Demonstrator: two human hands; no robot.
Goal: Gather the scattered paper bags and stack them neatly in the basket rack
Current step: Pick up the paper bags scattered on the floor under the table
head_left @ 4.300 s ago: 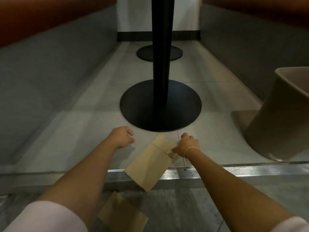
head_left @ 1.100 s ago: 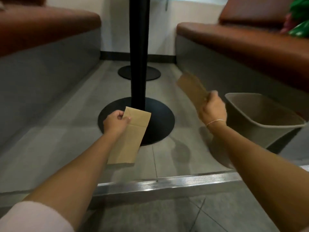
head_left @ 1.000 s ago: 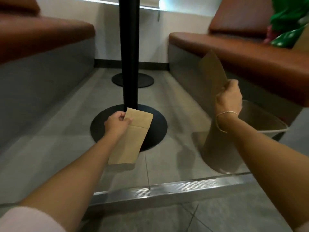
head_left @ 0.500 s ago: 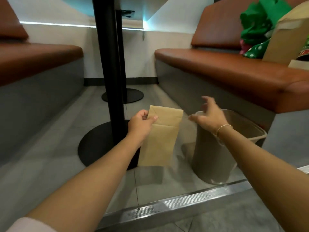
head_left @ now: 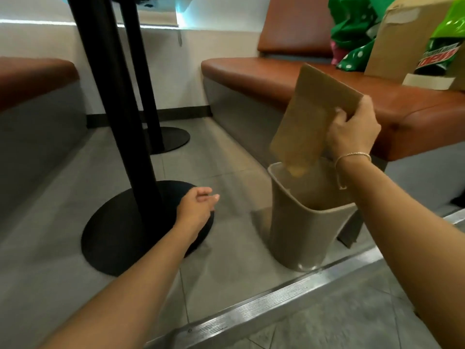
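Right hand (head_left: 352, 133): pinches a flat brown paper bag (head_left: 309, 117) by its upper right edge, thumb in front, fingers behind. The bag hangs tilted, its lower corner dipping just inside the rim of the beige basket (head_left: 304, 230). Basket: upright on the tiled floor (head_left: 226, 157), beside the metal threshold strip (head_left: 264, 303) and the bench's grey base. Left hand (head_left: 197, 206): holds nothing, fingers loosely curled, above the black table base (head_left: 120, 230).
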